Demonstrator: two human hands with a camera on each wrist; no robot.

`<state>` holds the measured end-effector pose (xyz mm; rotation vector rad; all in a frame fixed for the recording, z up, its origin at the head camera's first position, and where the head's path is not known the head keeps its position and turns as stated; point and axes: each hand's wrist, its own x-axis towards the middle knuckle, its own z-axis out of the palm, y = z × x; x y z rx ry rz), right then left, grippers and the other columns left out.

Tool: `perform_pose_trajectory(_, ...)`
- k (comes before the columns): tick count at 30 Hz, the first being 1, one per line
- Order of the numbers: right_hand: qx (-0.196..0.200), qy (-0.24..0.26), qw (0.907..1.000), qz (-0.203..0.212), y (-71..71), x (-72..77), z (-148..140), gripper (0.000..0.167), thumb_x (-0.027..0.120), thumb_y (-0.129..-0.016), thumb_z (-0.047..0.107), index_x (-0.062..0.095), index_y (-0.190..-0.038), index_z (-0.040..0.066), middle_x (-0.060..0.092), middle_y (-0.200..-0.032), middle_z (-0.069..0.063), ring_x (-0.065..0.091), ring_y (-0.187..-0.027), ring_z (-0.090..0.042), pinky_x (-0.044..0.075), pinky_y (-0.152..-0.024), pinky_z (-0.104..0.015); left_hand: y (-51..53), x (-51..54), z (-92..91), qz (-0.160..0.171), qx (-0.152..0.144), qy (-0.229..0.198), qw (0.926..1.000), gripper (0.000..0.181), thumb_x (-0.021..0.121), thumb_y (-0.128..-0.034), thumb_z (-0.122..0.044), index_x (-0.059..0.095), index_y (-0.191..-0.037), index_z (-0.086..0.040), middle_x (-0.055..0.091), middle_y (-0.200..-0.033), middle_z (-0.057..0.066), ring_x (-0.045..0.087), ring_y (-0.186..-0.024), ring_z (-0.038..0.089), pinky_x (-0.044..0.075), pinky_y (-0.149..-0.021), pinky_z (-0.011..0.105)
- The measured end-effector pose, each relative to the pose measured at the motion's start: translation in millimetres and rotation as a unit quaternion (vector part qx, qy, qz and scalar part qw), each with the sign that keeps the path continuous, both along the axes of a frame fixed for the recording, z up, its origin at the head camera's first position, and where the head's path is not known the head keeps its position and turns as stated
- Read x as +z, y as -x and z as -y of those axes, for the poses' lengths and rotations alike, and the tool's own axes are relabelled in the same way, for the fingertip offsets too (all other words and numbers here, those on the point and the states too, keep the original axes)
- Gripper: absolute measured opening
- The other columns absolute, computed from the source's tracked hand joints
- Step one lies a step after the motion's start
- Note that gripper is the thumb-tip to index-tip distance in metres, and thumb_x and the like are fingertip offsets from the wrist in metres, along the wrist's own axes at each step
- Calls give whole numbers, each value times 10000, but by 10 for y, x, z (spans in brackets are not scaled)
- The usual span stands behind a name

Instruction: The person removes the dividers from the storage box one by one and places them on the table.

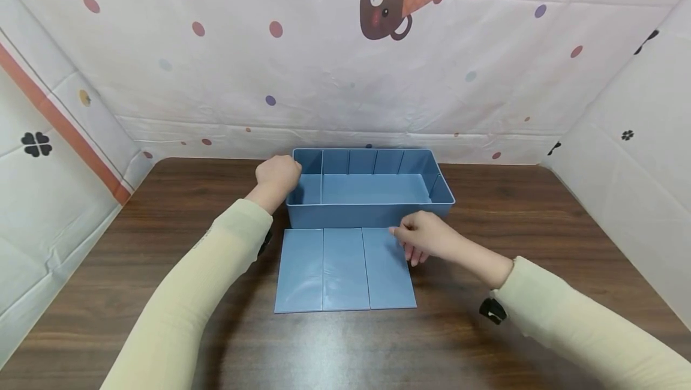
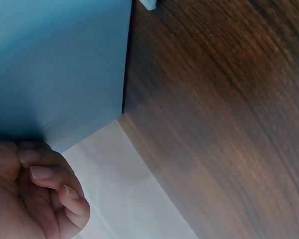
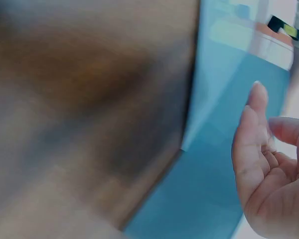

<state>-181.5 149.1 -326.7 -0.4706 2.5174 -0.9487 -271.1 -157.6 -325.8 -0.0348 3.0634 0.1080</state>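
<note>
A long blue plastic box (image 1: 372, 216), open at the top, stands on the table with a thin upright divider (image 1: 322, 177) toward its left end. At the box's left end, my left hand (image 1: 278, 175) grips the rim; in the left wrist view its curled fingers (image 2: 70, 194) lie against the outside of the wall, and the thumb is hidden. Three flat blue panels (image 1: 345, 270) lie side by side in front of the box. Above the right panel (image 1: 390, 276) hovers my right hand (image 1: 426, 237), fingers loosely bent, thumb apart, holding nothing.
The dark wood table (image 1: 513, 210) reaches back to a patterned white sheet (image 1: 324, 66) hung close behind the box. More sheeting (image 1: 637, 156) borders the right side, and another sheet (image 1: 48, 210) the left. Light glares off the table in front of the panels.
</note>
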Motion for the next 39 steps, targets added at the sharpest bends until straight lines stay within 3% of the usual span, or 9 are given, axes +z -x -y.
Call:
perform_pose_trajectory(10,144,201,9964,-810,202,530,200,277,618,-1032,255,695,-954,1,746,-791,-98,742,-787,-255,619,-788,-405,4,-2,0,-36,56,-6,10000,362,418,-1081,-181,708,-898,-65,709,-942,144,612,-787,217,537,-663,393)
perform_pose_trajectory(16,184,150,9964,-810,385,710,423,270,616,-1028,259,725,-1130,34,775,-1006,-152,735,-1005,-325,593,-911,-417,-12,6,17,-1,57,16,10000,365,422,-1080,-173,700,-870,-66,705,-920,144,598,-769,211,520,-640,380)
perform_pose_trajectory(25,166,-52,9989,-431,680,709,801,344,603,-1032,265,703,-1261,28,738,-1227,-160,713,-1099,-291,573,-982,-415,-25,15,1,111,61,62,9999,325,434,-1078,-166,714,-953,-55,706,-962,150,629,-826,234,542,-676,398)
perform_pose_trajectory(29,41,-149,9996,-247,783,674,938,368,613,-1030,274,693,-1285,20,722,-1271,-175,714,-1108,-264,581,-976,-381,-30,20,-7,139,-103,269,9995,277,461,-1066,-138,715,-984,-63,702,-961,145,624,-822,232,541,-662,396)
perform_pose_trajectory(37,-127,-350,9992,-173,939,650,1185,397,623,-1032,291,686,-1282,-11,728,-1225,-199,717,-1142,-295,589,-963,-361,0,-8,-12,1,142,-111,9998,399,402,-1100,-208,715,-903,-56,696,-885,141,595,-742,211,535,-639,384)
perform_pose_trajectory(39,-119,-482,9986,-192,967,647,1253,386,634,-1026,292,707,-1239,-21,755,-1091,-154,717,-1140,-304,594,-948,-362,6,-6,-16,35,114,-40,9999,378,409,-1100,-209,720,-951,-54,701,-906,140,604,-752,213,551,-653,391)
